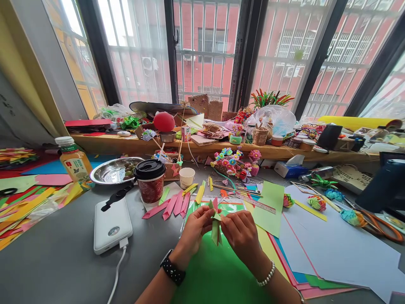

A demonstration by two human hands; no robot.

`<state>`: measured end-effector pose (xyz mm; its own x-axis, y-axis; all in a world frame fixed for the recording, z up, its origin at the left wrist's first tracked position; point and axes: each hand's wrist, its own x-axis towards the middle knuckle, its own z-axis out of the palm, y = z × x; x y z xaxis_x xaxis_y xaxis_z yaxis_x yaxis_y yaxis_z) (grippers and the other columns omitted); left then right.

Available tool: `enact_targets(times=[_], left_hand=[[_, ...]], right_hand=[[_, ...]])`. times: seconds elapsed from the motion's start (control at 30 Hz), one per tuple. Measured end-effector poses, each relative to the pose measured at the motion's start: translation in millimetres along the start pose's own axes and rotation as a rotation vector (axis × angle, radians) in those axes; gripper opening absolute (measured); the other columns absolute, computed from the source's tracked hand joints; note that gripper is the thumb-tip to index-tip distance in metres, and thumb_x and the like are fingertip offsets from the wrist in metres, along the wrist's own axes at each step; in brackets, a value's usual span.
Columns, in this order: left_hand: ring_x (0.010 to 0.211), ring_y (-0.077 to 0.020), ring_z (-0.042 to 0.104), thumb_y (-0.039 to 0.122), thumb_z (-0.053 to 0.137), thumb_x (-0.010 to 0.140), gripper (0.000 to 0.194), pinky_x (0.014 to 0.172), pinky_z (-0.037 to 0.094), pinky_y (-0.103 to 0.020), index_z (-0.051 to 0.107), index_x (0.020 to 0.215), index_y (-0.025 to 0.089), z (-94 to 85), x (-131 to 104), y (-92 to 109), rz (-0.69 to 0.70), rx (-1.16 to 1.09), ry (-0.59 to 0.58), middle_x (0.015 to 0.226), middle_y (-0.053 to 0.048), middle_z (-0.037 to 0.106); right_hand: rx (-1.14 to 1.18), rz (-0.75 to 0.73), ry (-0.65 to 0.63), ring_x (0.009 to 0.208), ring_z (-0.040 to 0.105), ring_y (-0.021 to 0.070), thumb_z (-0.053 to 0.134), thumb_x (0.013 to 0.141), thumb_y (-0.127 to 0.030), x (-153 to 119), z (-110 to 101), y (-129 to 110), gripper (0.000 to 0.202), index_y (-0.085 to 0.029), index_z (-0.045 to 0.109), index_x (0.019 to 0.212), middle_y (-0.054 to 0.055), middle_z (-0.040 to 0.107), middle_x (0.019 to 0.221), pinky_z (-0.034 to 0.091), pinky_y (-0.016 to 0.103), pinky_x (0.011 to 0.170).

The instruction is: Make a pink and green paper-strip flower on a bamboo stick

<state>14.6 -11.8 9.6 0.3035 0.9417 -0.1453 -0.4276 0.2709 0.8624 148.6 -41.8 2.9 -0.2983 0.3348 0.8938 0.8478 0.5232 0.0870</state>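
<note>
Between my two hands is a folded paper piece point(215, 231), light green with some pink at its top, held above a green sheet point(209, 274). My left hand point(194, 228) pinches it from the left, thumb near the upper part. My right hand point(242, 234) grips its right side with the fingertips, the other fingers curled. Just beyond my hands lie folded pink paper strips point(171, 206) and a yellow folded strip point(200, 193). A ruler point(257, 204) and a light green sheet point(270, 207) lie to the right of them.
On the left are a white power bank point(112, 228) with a cable, a lidded coffee cup point(150, 185), a metal plate point(107, 171) and a juice bottle point(74, 162). White sheets point(335, 240) and orange-handled scissors point(384, 226) lie right. A paper cup point(187, 177) stands mid-table.
</note>
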Motion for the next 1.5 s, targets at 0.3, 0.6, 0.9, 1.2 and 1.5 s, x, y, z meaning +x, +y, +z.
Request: enact_targets(times=[0.3, 0.6, 0.9, 1.2, 1.5], left_hand=[[0.088, -0.0197, 0.058, 0.027, 0.068, 0.064, 0.013, 0.077, 0.044, -0.027, 0.063, 0.072, 0.018, -0.4, -3.3, 7.1, 0.319, 0.158, 0.023, 0.087, -0.003, 0.065], [0.105, -0.0263, 0.047, 0.029, 0.066, 0.066, 0.009, 0.087, 0.04, -0.034, 0.07, 0.068, 0.021, -0.8, -4.5, 2.1, 0.591, 0.458, 0.009, 0.112, -0.009, 0.051], [0.09, -0.0214, 0.058, 0.038, 0.057, 0.073, 0.025, 0.071, 0.046, -0.028, 0.059, 0.087, 0.018, 0.5, -0.6, 1.3, 0.241, 0.19, -0.023, 0.097, -0.008, 0.061], [0.063, -0.0156, 0.062, 0.039, 0.066, 0.064, 0.037, 0.069, 0.048, -0.031, 0.053, 0.091, 0.016, -0.6, 3.4, -2.2, -0.021, 0.142, -0.104, 0.069, -0.001, 0.063], [0.078, -0.0172, 0.061, 0.04, 0.064, 0.067, 0.039, 0.081, 0.044, -0.036, 0.051, 0.096, 0.016, -1.9, 5.2, -9.9, 0.071, 0.113, -0.135, 0.079, -0.003, 0.063]], right_hand=[[0.383, 0.398, -0.039, 0.07, 0.055, 0.0165, 0.049, 0.084, -0.025, 0.1, 0.5, 11.9, 0.014, -0.018, 0.06, 0.079, 0.004, 0.062, 0.074, 0.044, 0.029, 0.064], [1.024, 0.985, -0.312, 0.054, 0.05, 0.0114, 0.057, 0.074, -0.042, 9.4, -4.4, 14.7, 0.027, -0.015, 0.06, 0.069, 0.0, 0.058, 0.061, 0.042, 0.022, 0.049], [0.642, 0.696, -0.207, 0.058, 0.052, 0.0142, 0.056, 0.077, -0.037, 6.1, -6.0, 28.9, 0.023, -0.017, 0.058, 0.068, 0.002, 0.059, 0.064, 0.042, 0.025, 0.053], [0.368, 0.196, -0.183, 0.07, 0.052, 0.0173, 0.048, 0.084, -0.02, 3.3, -3.1, 19.2, 0.015, -0.018, 0.057, 0.072, 0.004, 0.058, 0.069, 0.043, 0.029, 0.062], [0.445, 0.408, -0.246, 0.073, 0.054, 0.0183, 0.058, 0.077, -0.029, 4.3, -5.5, 21.8, 0.009, -0.02, 0.058, 0.078, 0.003, 0.059, 0.075, 0.046, 0.031, 0.064]])
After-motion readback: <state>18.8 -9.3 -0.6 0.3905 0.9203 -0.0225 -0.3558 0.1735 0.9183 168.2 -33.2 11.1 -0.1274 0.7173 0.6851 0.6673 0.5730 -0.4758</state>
